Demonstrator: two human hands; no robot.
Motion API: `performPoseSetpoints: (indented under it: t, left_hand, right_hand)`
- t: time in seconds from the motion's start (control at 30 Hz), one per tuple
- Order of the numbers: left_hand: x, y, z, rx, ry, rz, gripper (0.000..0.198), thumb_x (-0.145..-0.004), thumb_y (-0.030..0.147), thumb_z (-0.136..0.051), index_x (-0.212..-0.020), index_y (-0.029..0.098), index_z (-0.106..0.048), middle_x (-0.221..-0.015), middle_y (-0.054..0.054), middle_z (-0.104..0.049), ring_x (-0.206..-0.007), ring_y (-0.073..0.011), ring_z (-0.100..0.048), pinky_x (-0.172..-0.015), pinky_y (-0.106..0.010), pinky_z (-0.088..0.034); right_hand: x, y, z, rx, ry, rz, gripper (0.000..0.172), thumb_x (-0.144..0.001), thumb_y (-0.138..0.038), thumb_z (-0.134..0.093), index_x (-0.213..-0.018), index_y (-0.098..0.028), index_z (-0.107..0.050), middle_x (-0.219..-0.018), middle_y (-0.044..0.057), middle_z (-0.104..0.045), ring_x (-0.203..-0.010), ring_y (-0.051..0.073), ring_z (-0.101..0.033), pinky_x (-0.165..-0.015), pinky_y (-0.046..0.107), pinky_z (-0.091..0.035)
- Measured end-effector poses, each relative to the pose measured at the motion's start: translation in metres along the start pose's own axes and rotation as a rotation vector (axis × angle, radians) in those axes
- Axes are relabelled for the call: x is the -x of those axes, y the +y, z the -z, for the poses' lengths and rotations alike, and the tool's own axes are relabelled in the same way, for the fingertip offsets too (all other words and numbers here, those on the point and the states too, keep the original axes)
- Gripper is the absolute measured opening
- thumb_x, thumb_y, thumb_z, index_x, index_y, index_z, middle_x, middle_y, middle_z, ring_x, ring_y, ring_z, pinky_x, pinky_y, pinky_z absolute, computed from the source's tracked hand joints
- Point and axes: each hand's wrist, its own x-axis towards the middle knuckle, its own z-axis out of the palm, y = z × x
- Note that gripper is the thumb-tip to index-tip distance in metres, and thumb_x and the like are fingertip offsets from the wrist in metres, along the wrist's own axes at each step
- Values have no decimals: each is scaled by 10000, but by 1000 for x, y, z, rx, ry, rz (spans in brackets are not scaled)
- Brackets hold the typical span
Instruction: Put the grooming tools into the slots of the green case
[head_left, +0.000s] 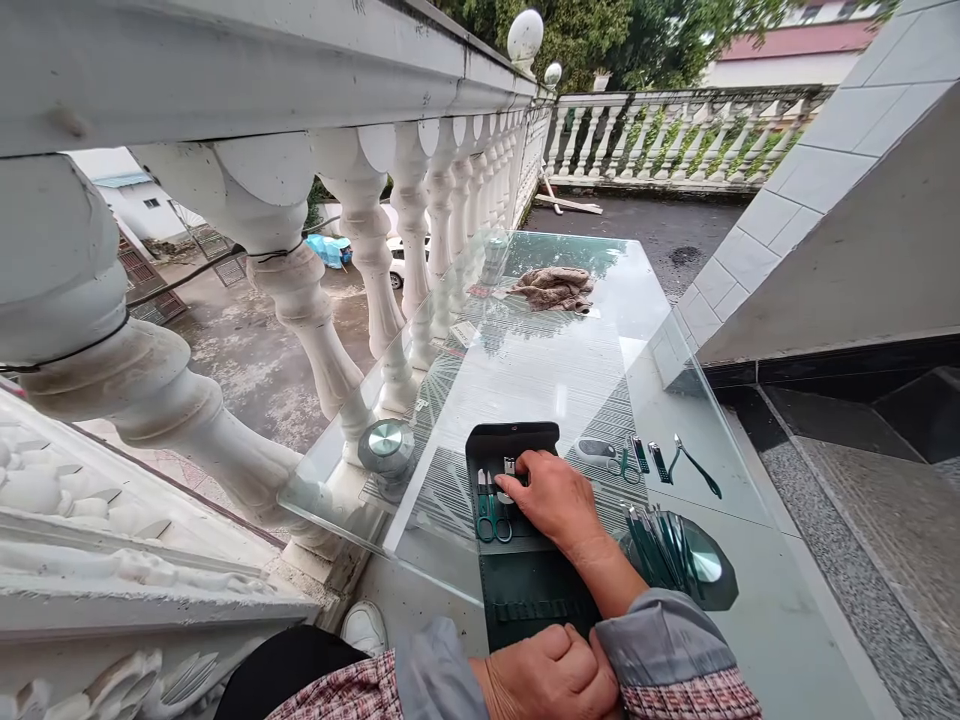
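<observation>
"Hands?"
"Right hand (pixel 559 495), lower centre, seems to pinch a nail clipper (pixel 510 466) at the manicure case's (pixel 514 577) upper end. Left hand (pixel 551 668), bottom centre, is curled closed, perhaps steadying the case; its contents are hidden."
"Why's the case unfolded?"
"Probably to expose pockets; green-handled scissors (pixel 493 525) sit in one. Cuticle nippers (pixel 696 467) lie centre right, presumably for easy reach."
"Writing?"
"None legible."

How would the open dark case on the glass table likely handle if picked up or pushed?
The case would probably bend at its folds, since it lies unfolded in panels. Pushed, it seems more apt to slide than tip, lying flat on the smooth glass table. The scissors might weigh down its far part, where they sit.
</observation>
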Motion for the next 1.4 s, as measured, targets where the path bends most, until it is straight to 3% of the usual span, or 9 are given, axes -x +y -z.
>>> performPoseSetpoints:
  t: [0.27, 0.47, 0.6, 0.67, 0.77, 0.83, 0.93, 1.13, 1.4]
  left_hand:
    - [-2, 0, -2, 3, 69, 24, 153, -854, 226, -469, -826, 123, -580, -895, -92, -616, -746, -173, -560, -648, -305, -392]
    - [-2, 0, 0, -4, 15, 9, 169, -869, 240, -472, -875, 126, -596, -966, -108, -623, -764, -178, -569, -654, -311, -405]
    - [-1, -3, 3, -76, -72, -50, 259, -908, 277, -444, -1016, 105, -605, -1059, -140, -614, -823, -177, -572, -695, -312, -426]
    - [-1, -4, 4, -111, -68, -73, 290, -910, 280, -449, -1068, 88, -599, -1079, -153, -612, -821, -176, -574, -700, -312, -433]
    - [-1, -5, 3, -117, -23, -77, 285, -904, 271, -469, -1064, 82, -609, -1058, -149, -625, -782, -165, -577, -686, -307, -439]
    - [-1, -6, 2, -116, 3, -72, 274, -899, 268, -479, -1047, 85, -619, -1035, -140, -635, -768, -163, -579, -675, -302, -441]
    - [-2, -5, 0, -118, 25, -64, 268, -895, 274, -488, -1030, 89, -627, -1015, -130, -642, -765, -162, -579, -667, -295, -444]
    - [-1, -3, -3, -126, 34, -52, 266, -899, 280, -489, -1032, 95, -625, -1023, -127, -639, -769, -157, -579, -661, -287, -445]
    - [7, 1, -5, -173, -163, -115, 319, -916, 316, -489, -1155, 114, -554, -1201, -163, -575, -842, -147, -575, -684, -267, -445]
  right_hand:
    - [-3, -5, -2, -350, 134, -102, 153, -732, -309, -565, -625, -204, -593, -620, -5, -594, -603, 134, -521, -546, 251, -286]
    - [-1, -9, 8, -563, 288, -51, 226, -797, -374, -496, -715, -190, -599, -645, -12, -581, -579, 108, -506, -583, 225, -394]
    - [-1, 10, 24, -749, 515, -37, 242, -770, -417, -539, -773, -183, -605, -742, 18, -626, -623, 125, -533, -633, 252, -429]
    - [-5, 31, 31, -777, 500, -156, 294, -757, -465, -545, -817, -183, -601, -761, 33, -654, -660, 148, -570, -651, 271, -436]
    - [-12, 62, 36, -587, 453, -391, 356, -722, -472, -567, -901, -164, -576, -707, 44, -667, -680, 196, -600, -649, 300, -423]
    - [-16, 76, 34, -371, 361, -451, 384, -754, -431, -537, -1026, -160, -539, -713, 37, -674, -721, 213, -609, -642, 298, -405]
    - [-18, 84, 28, -225, 279, -447, 375, -791, -386, -501, -1105, -183, -517, -742, 40, -680, -752, 230, -612, -625, 299, -376]
    - [-19, 85, 15, -105, 244, -414, 372, -823, -374, -488, -1141, -185, -525, -777, 87, -679, -741, 255, -610, -605, 314, -349]
    - [-18, 101, 16, -94, 321, -305, 236, -838, -310, -461, -999, -200, -594, -872, 58, -682, -792, 208, -601, -634, 297, -386]
